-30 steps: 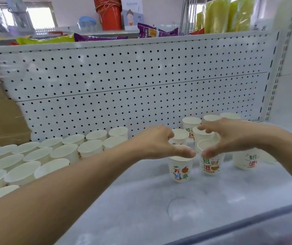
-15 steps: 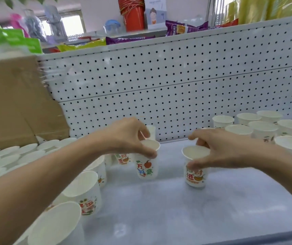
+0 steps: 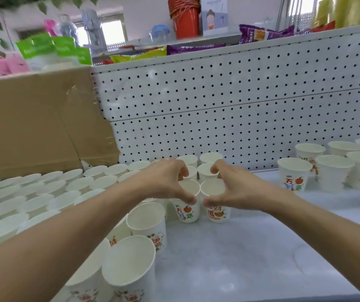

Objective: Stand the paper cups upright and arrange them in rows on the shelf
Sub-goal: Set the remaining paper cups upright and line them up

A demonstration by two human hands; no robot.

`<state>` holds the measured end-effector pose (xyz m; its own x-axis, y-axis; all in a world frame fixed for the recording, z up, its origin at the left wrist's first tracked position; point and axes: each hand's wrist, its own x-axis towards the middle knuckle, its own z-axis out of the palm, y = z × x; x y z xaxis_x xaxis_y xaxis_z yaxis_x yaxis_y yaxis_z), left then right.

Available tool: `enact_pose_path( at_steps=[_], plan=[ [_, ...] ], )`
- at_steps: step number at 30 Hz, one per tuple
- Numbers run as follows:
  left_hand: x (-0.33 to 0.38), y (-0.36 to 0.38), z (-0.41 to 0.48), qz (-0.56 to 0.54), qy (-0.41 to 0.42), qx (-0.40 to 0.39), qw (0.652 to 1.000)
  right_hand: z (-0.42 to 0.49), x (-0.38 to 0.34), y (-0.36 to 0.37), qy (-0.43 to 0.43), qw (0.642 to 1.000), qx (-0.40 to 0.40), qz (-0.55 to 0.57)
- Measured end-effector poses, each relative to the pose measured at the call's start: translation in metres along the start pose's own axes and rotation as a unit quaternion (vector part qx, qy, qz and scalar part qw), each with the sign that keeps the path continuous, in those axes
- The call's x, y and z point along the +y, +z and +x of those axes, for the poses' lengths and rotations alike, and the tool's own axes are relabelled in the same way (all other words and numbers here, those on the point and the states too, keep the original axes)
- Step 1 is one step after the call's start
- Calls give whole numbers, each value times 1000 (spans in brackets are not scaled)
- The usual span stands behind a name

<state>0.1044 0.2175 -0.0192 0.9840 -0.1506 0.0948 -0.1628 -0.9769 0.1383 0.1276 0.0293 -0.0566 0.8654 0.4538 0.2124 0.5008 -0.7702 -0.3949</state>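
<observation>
- White paper fills much of the view: rows of cups [image 3: 44, 199] stand upright, mouths up, packed rim to rim across the left side of the shelf [image 3: 240, 247].
- The left hand [image 3: 166, 182] comes over from above and grips the left cup [image 3: 187, 212] at its rim, thumb on the near side and fingers curled over the far side.
- The right hand [image 3: 237, 188] holds the right cup [image 3: 218, 213] the same way, thumb in front and fingers hooked over the back of the rim.
- Both held cups are upright and side by side at the right end of the rows, their rims touching or very nearly so. I cannot tell whether their bases rest on the shelf.
- A few more upright cups stand just behind the two held ones.
- The loose cups [image 3: 327, 168] stand upright in a looser group at the far right, well apart from the hands.
- A white back panel [image 3: 218, 105] full of small holes rises behind the shelf.
- A cardboard box [image 3: 33, 123] sits behind the rows at the left.
- On the level above are a red bucket [image 3: 184, 20] and some snack packets [image 3: 259, 33].
</observation>
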Motion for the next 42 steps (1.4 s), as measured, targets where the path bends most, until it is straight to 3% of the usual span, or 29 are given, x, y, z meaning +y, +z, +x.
enact_pose_path(
  at_steps=[13, 18, 23, 25, 29, 32, 38, 42],
  plan=[
    [-1, 0, 2, 39, -5, -2, 999, -8, -2, 12, 20, 999, 50, 1],
    [26, -20, -12, 33, 36, 144, 988, -31, 14, -4, -21, 989, 134, -50],
    [102, -8, 14, -35, 104, 130, 985, -49, 92, -60, 41, 977, 200, -55],
    [135, 9, 40, -78, 100, 98, 987, -50, 127, -91, 91, 977, 172, -86],
    [183, 45, 91, -174, 52, 35, 983, -40, 182, -134, 175, 975, 20, -133],
    [204, 60, 113, -181, 7, -1, 983, -27, 206, -141, 194, 968, -53, -151],
    [217, 66, 127, -156, -9, 3, 988, -14, 213, -134, 150, 974, -61, -161],
    [213, 54, 97, -173, 7, 20, 985, -27, 200, -135, 150, 981, -24, -124]
  ],
)
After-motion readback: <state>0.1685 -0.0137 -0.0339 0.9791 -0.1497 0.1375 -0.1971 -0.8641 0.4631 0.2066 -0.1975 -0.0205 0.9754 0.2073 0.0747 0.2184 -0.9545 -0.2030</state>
